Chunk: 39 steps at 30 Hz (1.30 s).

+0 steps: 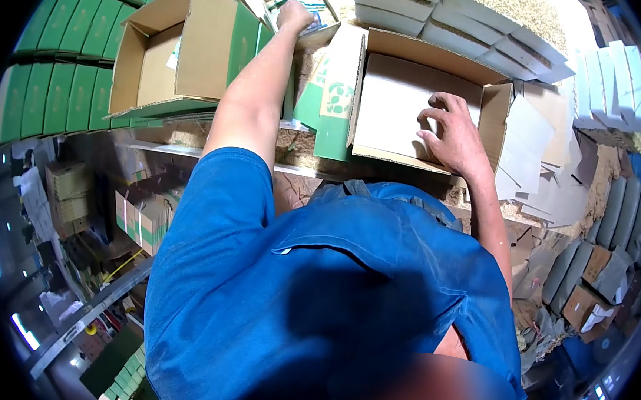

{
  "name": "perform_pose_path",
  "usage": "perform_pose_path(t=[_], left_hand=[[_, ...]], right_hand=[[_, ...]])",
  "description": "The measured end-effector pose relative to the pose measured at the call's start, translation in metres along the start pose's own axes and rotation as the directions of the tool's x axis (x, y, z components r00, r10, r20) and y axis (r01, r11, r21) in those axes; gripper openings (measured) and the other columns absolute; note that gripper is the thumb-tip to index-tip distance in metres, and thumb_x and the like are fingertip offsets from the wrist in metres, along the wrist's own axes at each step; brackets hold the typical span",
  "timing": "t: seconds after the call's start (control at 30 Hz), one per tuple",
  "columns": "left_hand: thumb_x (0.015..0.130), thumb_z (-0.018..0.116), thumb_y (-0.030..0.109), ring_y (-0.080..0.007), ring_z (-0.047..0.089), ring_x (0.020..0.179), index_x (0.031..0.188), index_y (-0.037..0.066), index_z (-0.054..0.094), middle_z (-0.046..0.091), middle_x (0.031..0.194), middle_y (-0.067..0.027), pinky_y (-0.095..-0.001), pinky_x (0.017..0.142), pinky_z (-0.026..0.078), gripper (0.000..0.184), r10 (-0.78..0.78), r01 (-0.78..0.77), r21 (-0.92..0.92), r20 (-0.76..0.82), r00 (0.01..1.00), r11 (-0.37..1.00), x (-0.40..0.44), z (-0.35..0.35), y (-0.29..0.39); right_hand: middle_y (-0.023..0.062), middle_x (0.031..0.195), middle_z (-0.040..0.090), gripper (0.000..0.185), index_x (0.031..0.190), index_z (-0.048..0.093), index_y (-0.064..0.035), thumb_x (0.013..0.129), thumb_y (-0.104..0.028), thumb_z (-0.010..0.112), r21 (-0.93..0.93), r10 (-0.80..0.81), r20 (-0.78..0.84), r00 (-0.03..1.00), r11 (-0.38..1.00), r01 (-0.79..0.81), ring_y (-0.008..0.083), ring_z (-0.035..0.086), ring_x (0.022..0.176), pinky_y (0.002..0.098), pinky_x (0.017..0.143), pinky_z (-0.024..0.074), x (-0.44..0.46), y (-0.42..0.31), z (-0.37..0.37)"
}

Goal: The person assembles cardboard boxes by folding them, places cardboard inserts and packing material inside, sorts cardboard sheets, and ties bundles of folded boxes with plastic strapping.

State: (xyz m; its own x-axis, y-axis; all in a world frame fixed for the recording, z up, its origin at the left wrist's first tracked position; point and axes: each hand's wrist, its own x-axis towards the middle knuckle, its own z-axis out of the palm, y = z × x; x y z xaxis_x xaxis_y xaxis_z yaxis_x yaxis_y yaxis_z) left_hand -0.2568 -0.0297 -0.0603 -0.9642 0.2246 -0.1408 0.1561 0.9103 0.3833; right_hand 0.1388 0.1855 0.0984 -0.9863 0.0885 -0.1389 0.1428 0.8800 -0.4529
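My left hand (295,17) reaches far forward into a small open carton (325,31) that holds blue and white packets (311,8). Its fingers are closed, and whatever they grip is hidden. Over the open cardboard box (437,47) in front of me hovers my right hand (453,133), fingers loosely curled and apart, with nothing in them. A white sheet (398,94) covers the bottom of that box. Green-printed flaps (333,130) fold out at its left side. Left of my left forearm, a second open box (209,43) lies with its opening toward the left.
Green boxes (60,100) stand in rows at the left. White stacked panels (488,33) line the back, near wood shavings (527,10). Loose white and grey sheets (529,140) lie right of the box, with grey padded bundles (620,213) beyond. A bench edge (227,158) runs before me.
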Motion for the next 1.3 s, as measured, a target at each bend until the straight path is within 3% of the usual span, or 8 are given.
perform_pose_path(t=[0.3, 0.43, 0.73, 0.9, 1.0, 1.1, 1.13, 1.3], left_hand=[[0.067, 0.086, 0.023, -0.0194, 0.070, 0.076, 0.083, 0.002, 0.076, 0.074, 0.082, -0.0113, -0.0327, 0.075, 0.055, 0.028, -0.083, -0.157, -0.559, -0.380, 0.921, 0.814, -0.042, -0.031, 0.058], [0.082, 0.062, -0.008, -0.0151, 0.070, 0.078, 0.093, -0.001, 0.074, 0.074, 0.085, -0.0092, -0.0275, 0.074, 0.056, 0.019, 0.141, -0.547, -0.793, -0.529, 0.837, 0.268, -0.144, -0.098, 0.124], [0.077, 0.074, 0.008, -0.0321, 0.067, 0.099, 0.144, 0.025, 0.043, 0.068, 0.115, -0.0120, -0.0438, 0.092, 0.054, 0.076, 0.664, -0.666, -0.103, 0.285, 0.692, 0.738, -0.297, -0.081, 0.182], [0.083, 0.068, 0.006, -0.0257, 0.052, 0.128, 0.135, 0.010, 0.055, 0.057, 0.135, -0.0125, -0.0361, 0.108, 0.040, 0.054, 0.712, -0.738, -0.280, -0.205, 0.671, 0.614, -0.320, -0.106, 0.150], [0.094, 0.058, 0.020, -0.0253, 0.050, 0.128, 0.139, 0.003, 0.047, 0.051, 0.140, -0.0157, -0.0358, 0.108, 0.040, 0.049, 0.317, -0.427, -0.500, -0.291, 0.902, 0.754, -0.308, -0.081, 0.104], [0.104, 0.037, 0.045, -0.0198, 0.048, 0.127, 0.143, 0.001, 0.041, 0.048, 0.141, -0.0127, -0.0329, 0.105, 0.040, 0.059, 0.218, 0.242, -0.960, 0.268, 0.938, 0.138, -0.315, -0.058, 0.093], [0.103, 0.037, 0.046, -0.0196, 0.048, 0.127, 0.143, 0.001, 0.041, 0.048, 0.141, -0.0131, -0.0330, 0.105, 0.040, 0.060, 0.185, 0.192, -0.949, 0.241, 0.953, 0.249, -0.322, -0.055, 0.096], [0.099, 0.043, 0.054, -0.0228, 0.039, 0.135, 0.148, 0.014, 0.038, 0.045, 0.146, -0.0134, -0.0353, 0.112, 0.030, 0.064, 0.236, 0.098, -0.844, 0.256, 0.937, 0.528, -0.303, -0.016, 0.079]], right_hand=[[0.0112, 0.128, 0.052, 0.024, 0.102, 0.071, -0.0105, 0.081, -0.020, 0.073, -0.009, 0.002, 0.009, 1.000, 1.000, -0.002, 0.0269, 0.044, 0.128, 0.0404, 0.107, 0.0413, 0.000, 0.000, 0.000], [0.0138, 0.132, 0.051, 0.027, 0.104, 0.071, -0.0086, 0.080, -0.021, 0.073, 0.013, -0.013, -0.016, 1.000, 1.000, 0.014, 0.0291, 0.043, 0.130, 0.0404, 0.109, 0.0393, -0.006, 0.001, 0.002], [0.0131, 0.109, 0.068, 0.027, 0.110, 0.068, -0.0058, 0.083, -0.009, 0.069, 0.378, -0.059, -0.211, 0.976, 0.916, 0.137, 0.0269, 0.065, 0.101, 0.0354, 0.092, 0.0511, -0.056, 0.006, -0.038], [0.0096, 0.106, 0.071, 0.026, 0.112, 0.070, -0.0027, 0.088, -0.008, 0.065, 0.765, 0.276, -0.341, 0.898, 0.636, 0.095, 0.0144, 0.065, 0.098, 0.0281, 0.090, 0.0502, -0.089, 0.084, -0.062], [0.0127, 0.124, 0.064, 0.046, 0.129, 0.060, -0.0032, 0.089, -0.021, 0.069, 0.868, 0.357, -0.196, 0.913, 0.497, -0.009, 0.0173, 0.059, 0.113, 0.0310, 0.099, 0.0451, -0.076, 0.130, -0.022], [0.0132, 0.141, 0.050, 0.063, 0.143, 0.044, -0.0022, 0.090, -0.026, 0.069, 0.990, 0.317, 0.008, 0.948, 0.131, -0.052, 0.0197, 0.050, 0.125, 0.0320, 0.105, 0.0400, -0.064, 0.116, 0.014], [0.0133, 0.143, 0.048, 0.069, 0.145, 0.039, -0.0012, 0.090, -0.027, 0.070, 0.999, 0.307, 0.042, 0.951, 0.007, -0.046, 0.0206, 0.048, 0.127, 0.0321, 0.106, 0.0392, -0.060, 0.108, 0.026], [0.0156, 0.126, 0.061, 0.094, 0.147, 0.034, -0.0017, 0.074, -0.033, 0.084, 0.859, 0.368, -0.149, 0.918, 0.508, -0.064, 0.0194, 0.058, 0.114, 0.0320, 0.098, 0.0452, -0.036, 0.096, 0.056]])
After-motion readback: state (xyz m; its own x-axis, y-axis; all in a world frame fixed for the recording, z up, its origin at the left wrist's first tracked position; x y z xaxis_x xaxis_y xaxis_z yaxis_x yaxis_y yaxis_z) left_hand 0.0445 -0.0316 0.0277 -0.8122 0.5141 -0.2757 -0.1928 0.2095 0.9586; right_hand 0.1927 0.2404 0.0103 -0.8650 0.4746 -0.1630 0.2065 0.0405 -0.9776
